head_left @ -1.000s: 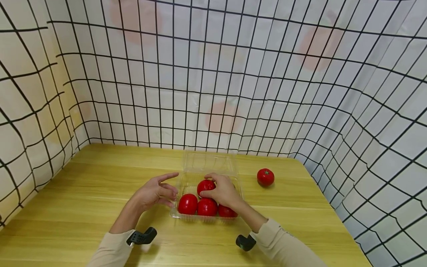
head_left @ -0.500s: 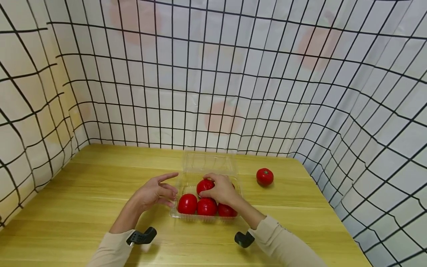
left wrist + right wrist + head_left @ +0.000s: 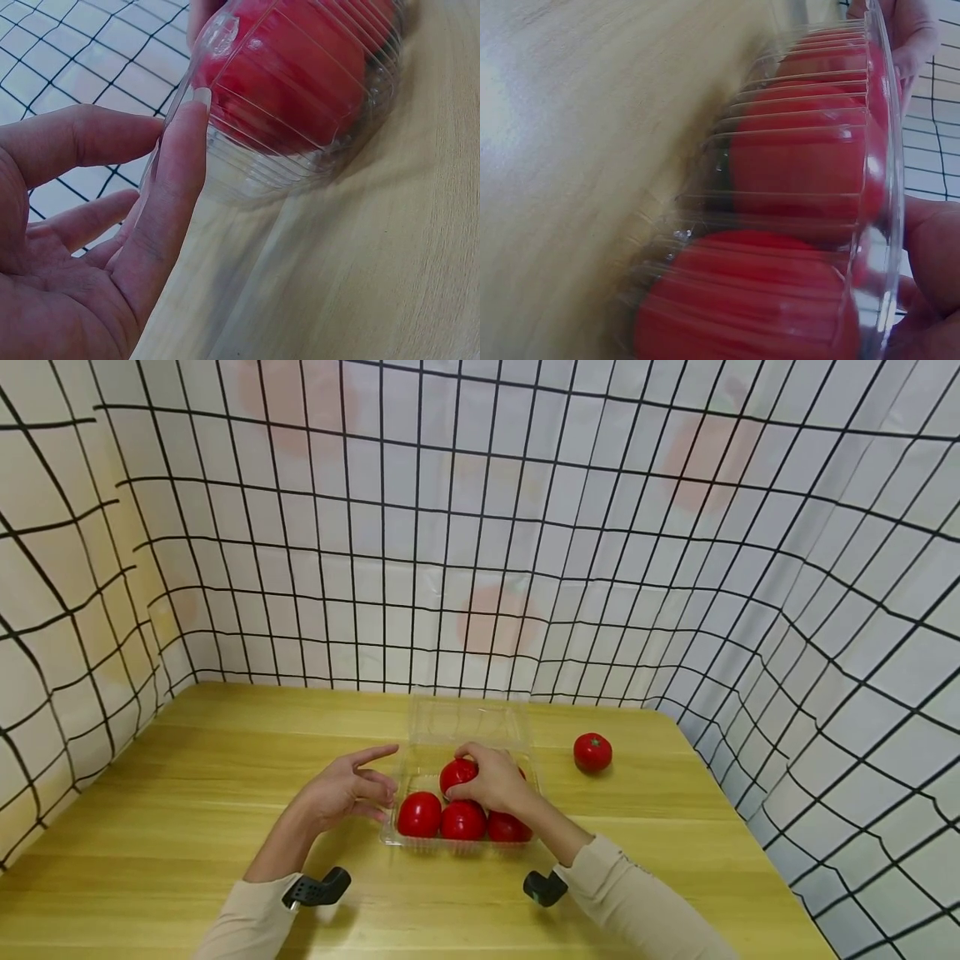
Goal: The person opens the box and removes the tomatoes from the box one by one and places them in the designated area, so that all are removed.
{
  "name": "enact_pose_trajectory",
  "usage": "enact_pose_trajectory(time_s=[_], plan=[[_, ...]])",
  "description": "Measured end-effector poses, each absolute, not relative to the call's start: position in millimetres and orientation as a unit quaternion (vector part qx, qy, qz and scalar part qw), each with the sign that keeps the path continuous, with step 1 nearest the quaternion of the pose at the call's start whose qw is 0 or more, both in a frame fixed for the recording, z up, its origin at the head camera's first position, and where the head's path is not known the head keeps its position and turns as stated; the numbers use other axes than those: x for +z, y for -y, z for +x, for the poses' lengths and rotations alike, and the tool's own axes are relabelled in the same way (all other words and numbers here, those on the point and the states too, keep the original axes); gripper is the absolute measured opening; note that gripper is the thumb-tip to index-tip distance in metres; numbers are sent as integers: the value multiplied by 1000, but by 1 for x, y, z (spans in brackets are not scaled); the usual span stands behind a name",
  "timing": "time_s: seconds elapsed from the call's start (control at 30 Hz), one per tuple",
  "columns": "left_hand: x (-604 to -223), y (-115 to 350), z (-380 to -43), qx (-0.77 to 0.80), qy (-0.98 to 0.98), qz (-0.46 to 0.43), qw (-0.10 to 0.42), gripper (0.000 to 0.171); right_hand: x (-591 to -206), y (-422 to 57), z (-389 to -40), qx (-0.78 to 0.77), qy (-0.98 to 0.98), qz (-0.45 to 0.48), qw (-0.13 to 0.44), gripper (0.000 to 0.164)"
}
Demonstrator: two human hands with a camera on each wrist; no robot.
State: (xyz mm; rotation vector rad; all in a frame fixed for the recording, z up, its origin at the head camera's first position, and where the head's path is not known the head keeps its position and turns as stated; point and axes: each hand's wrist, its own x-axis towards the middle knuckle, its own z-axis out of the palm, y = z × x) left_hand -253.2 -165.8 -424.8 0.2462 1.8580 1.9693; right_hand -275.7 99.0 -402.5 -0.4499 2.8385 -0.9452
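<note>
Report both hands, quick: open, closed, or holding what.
Left hand: closed, pinching the rim of the clear container.
Right hand: closed, holding a red tomato behind the container's front row.

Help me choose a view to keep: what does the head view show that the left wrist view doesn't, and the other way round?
Only the head view: the loose tomato right of the box, the sleeves, and the whole right hand holding a tomato inside the box.

Only the left wrist view: a clear look at the left hand's palm, with fingers on both sides of the box's rim.

Both: the left hand itself, the box, tomatoes in it, the table and the grid backdrop.
</note>
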Motion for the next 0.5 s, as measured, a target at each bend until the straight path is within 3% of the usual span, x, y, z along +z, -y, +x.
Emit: enact_pose_trajectory(time_s=[0.5], plan=[[-425,166,-254,709,-668,86,210,82,-403,-98,-279,-303,-939,-148,62,55]])
